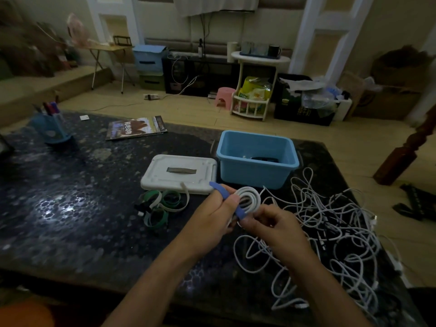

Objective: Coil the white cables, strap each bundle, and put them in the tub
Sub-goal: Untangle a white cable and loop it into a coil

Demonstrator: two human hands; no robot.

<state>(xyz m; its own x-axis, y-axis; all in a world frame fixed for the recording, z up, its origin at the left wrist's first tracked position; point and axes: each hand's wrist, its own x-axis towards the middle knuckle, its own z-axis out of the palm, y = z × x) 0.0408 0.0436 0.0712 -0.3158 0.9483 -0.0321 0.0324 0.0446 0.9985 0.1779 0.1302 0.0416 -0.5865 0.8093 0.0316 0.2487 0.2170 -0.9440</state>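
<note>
Got the coil [249,199] pinched in my left hand [213,217], just near of the tub [257,159]. My right hand [273,226] grips the blue strap [232,204] across it. Loose cables [330,232] lie right on the bench [82,197].

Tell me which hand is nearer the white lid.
Left. The left hand sits just in front of the white lid, near its front right corner, gripping the coiled cable. The right hand is farther right, beyond the coil.
</note>
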